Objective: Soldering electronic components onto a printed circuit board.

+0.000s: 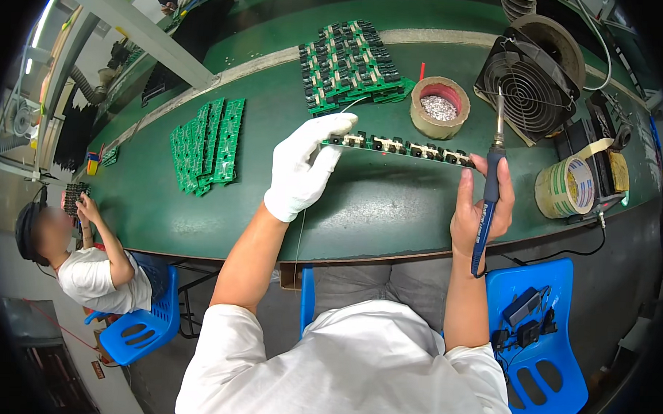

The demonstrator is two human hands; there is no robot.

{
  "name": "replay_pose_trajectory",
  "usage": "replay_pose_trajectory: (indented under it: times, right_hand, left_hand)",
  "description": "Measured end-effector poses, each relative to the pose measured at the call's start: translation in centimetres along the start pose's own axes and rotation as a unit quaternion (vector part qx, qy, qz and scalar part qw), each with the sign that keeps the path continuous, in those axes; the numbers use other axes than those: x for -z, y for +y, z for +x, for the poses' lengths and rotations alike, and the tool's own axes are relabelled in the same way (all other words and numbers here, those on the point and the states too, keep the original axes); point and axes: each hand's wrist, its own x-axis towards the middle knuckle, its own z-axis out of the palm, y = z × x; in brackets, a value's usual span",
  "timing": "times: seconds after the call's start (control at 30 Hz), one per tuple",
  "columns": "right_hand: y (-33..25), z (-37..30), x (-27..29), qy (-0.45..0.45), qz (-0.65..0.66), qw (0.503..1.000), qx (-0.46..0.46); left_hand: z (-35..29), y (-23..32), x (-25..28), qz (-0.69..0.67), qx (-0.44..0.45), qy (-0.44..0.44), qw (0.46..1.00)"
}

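My left hand [302, 166], in a white glove, pinches the left end of a long, narrow circuit board [399, 149] with black and white components along its upper side. A thin wire, seemingly solder [355, 103], sticks out above the glove, and a thin strand hangs below it. My bare right hand [483, 205] grips a blue soldering iron [492, 176], its tip pointing up and away from the board. Fingers of that same hand touch the board's right end. The board is held edge-on above the green bench.
Circuit boards are stacked [347, 65] at the back, with more boards [209, 144] at left. A tape roll holding silvery bits [438, 108], a black fan [529, 86] and another tape roll [564, 187] stand right. A blue chair [539, 331] bears adapters. A co-worker [103, 257] sits left.
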Motion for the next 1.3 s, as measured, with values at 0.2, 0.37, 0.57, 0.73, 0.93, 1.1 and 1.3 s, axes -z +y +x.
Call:
replay_pose_trajectory:
  times: [0.2, 0.37, 0.57, 0.73, 0.93, 1.1, 1.3]
  right_hand:
    - [0.0, -0.1, 0.2, 0.000, -0.002, 1.000, -0.005]
    - [0.4, -0.6, 0.3, 0.013, 0.010, 1.000, 0.003]
    - [0.3, -0.4, 0.1, 0.005, 0.007, 1.000, 0.010]
    - [0.3, -0.2, 0.1, -0.010, 0.004, 1.000, -0.011]
    - [0.2, -0.2, 0.0, -0.024, 0.005, 0.999, -0.023]
    - [0.0, -0.3, -0.1, -0.032, 0.005, 0.998, -0.054]
    - [0.0, -0.2, -0.3, -0.034, 0.003, 0.998, -0.052]
  left_hand:
    - [0.1, 0.2, -0.2, 0.011, -0.011, 0.002, 1.000]
    - [0.1, 0.3, -0.3, 0.012, -0.013, 0.003, 1.000]
    - [0.0, 0.1, -0.1, 0.009, -0.004, 0.005, 1.000]
    - [0.0, 0.1, -0.1, 0.028, -0.019, 0.003, 0.999]
    - [0.0, 0.3, 0.0, 0.038, -0.040, 0.003, 0.998]
    - [0.0, 0.7, 0.0, 0.050, -0.075, 0.015, 0.996]
    - [-0.2, 1.2, 0.2, 0.051, -0.068, 0.002, 0.996]
